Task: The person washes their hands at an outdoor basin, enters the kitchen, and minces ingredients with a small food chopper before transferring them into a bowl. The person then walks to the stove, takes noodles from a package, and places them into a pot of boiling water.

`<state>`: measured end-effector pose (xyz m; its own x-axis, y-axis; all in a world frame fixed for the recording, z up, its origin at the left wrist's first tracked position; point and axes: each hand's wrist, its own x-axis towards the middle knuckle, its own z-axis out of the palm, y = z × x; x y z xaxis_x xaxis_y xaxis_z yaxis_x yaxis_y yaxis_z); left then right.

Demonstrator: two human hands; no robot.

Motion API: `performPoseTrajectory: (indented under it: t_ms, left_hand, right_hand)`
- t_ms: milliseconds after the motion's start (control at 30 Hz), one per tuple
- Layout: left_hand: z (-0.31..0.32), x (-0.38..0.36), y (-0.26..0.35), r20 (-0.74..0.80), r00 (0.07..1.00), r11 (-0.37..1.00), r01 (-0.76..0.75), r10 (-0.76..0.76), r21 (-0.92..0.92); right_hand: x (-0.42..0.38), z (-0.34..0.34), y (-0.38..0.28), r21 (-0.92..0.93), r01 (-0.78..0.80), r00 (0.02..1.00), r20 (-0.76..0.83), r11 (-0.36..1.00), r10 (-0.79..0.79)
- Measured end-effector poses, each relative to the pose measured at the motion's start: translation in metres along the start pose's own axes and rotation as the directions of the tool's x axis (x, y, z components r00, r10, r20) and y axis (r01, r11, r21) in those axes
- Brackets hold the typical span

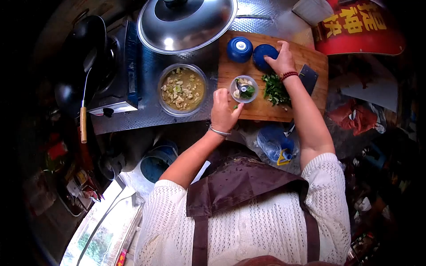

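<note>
My left hand (225,111) is at the left edge of the cutting board, with curled fingers and thumb against the side of a small clear chopper cup (250,83). Peeled garlic cloves, green leaves and a blade with a central post show inside the cup. Over the board's far part, my right hand (284,61) grips a round dark blue lid (262,54), its thumb lying across the top. Left of that lid sits a blue round chopper top (238,55) with a white centre. Chopped green herbs (276,90) lie in a pile below my right wrist.
A cleaver (308,79) rests at the right of the wooden board (306,48). To the left stand a bowl of minced meat in liquid (182,91), a large steel lid (186,31) and a wok (73,66) on a gas stove (120,99). A plastic jug (273,142) is below the counter.
</note>
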<state>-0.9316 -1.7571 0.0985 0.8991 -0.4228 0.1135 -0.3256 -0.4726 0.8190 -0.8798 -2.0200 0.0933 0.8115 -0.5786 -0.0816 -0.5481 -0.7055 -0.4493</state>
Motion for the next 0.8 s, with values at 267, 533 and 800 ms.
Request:
performPoseTrajectory:
  t_ms: [267, 533, 800]
  left_hand:
    - [0.011, 0.012, -0.011, 0.004, 0.978, 0.978, -0.207, 0.207, -0.003]
    - [0.028, 0.017, -0.027, 0.059, 0.981, 0.977, -0.175, 0.183, -0.118]
    - [0.024, 0.016, -0.024, 0.043, 0.982, 0.973, -0.173, 0.181, -0.151]
  right_hand:
    - [-0.083, -0.034, -0.027, 0.343, 0.347, 0.927, -0.267, 0.873, -0.264]
    - [-0.155, -0.008, -0.050, 0.047, 0.636, 0.771, -0.068, 0.770, -0.633]
    - [-0.141, -0.026, -0.040, 0.080, 0.631, 0.775, -0.108, 0.771, -0.623]
